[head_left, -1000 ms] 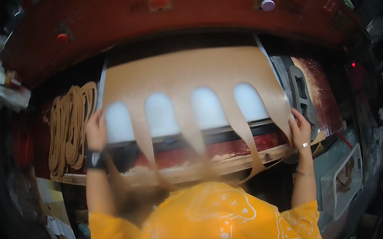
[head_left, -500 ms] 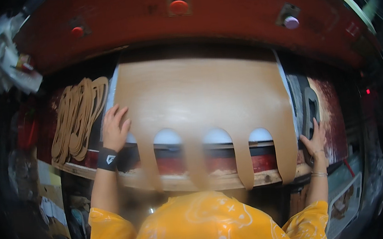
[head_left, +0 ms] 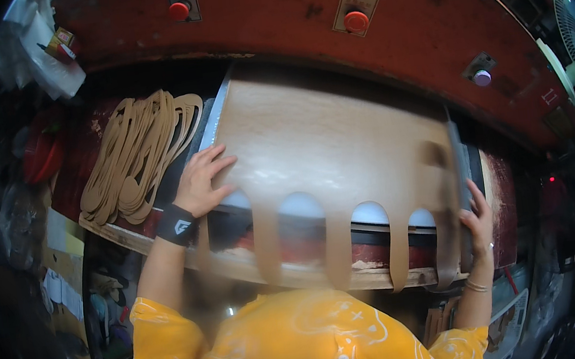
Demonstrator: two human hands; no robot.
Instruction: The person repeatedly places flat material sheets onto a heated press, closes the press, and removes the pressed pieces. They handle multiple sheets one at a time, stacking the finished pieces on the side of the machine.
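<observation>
A tan sheet (head_left: 329, 139), smooth like leather, lies across a white board (head_left: 217, 109). Rounded cut-outs along its near edge leave several strips hanging over the table front. My left hand (head_left: 199, 179), with a black wristband, rests with fingers spread on the sheet's left edge. At the right edge, my right hand (head_left: 478, 221) grips a dark grey cutting die (head_left: 461, 188), standing edge-on to me. The fingers curl round its outer side, and the thumb is partly hidden. A dark shadow falls on the sheet beside the die.
A pile of tan sole-shaped cut pieces (head_left: 146, 153) lies on the left. Behind the sheet runs a red machine beam (head_left: 269, 18) with red buttons (head_left: 356, 22) and a pale purple knob (head_left: 481, 78). The table's wooden front edge (head_left: 124, 238) is worn. A fan (head_left: 571, 26) stands far right.
The whole view has turned, tilting the beam and the sheet. My right hand has closed on the die and raised it from lying flat to edge-on at the sheet. My left hand stays on the sheet.
</observation>
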